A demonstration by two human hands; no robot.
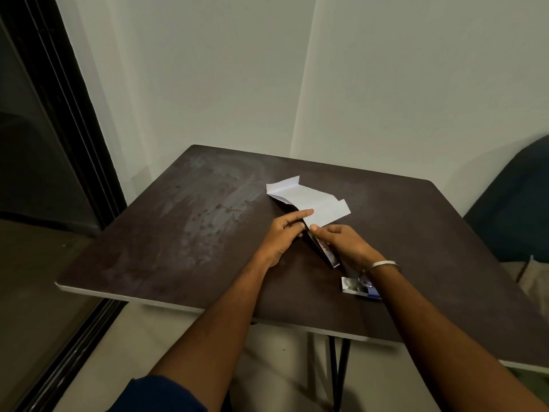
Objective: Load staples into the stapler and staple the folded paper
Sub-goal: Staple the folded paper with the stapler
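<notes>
Head view, near first: small staple box (358, 286) at 5 o'clock, lying partly under the right wrist near the table edge (208, 308); a wrist drag could knock it off. Right hand (341, 243) fingers pinch the stapler (323, 248); left hand (282, 233) fingers close narrowly on its front end. Slip risk: misfeed, pinched finger. Folded paper (309, 200) at 12 o'clock, touching left fingertips. Open tabletop at 9–10 o'clock.

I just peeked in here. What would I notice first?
Two hands meet mid-table: the left hand and right hand grip a slim dark stapler. Just behind them lies white folded paper. A small staple box sits near the right wrist on the dark table.
</notes>
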